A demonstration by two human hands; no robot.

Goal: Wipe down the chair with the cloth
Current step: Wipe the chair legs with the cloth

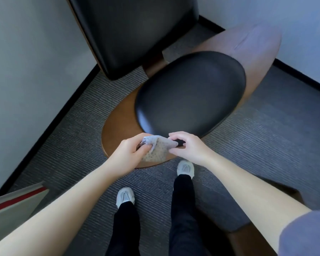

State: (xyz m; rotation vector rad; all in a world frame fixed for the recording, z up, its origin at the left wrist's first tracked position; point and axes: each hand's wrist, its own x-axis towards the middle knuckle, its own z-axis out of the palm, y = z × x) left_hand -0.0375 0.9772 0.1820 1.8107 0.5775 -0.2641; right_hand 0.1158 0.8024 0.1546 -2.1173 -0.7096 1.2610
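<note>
The chair has a black padded seat [190,93], a black backrest [133,32] and a curved brown wooden shell [118,126]. A small pale speckled cloth [158,151] hangs in the air just above the front edge of the seat, stretched between both hands. My left hand [131,154] grips its left end with curled fingers. My right hand [188,146] pinches its right corner between thumb and fingers. The cloth is not touching the seat as far as I can tell.
The chair stands in a corner between two pale walls with black skirting [50,122]. Grey ribbed carpet [266,135] covers the floor. My two feet in white shoes [185,168] stand right in front of the chair. A white panel with a red stripe [13,204] is at lower left.
</note>
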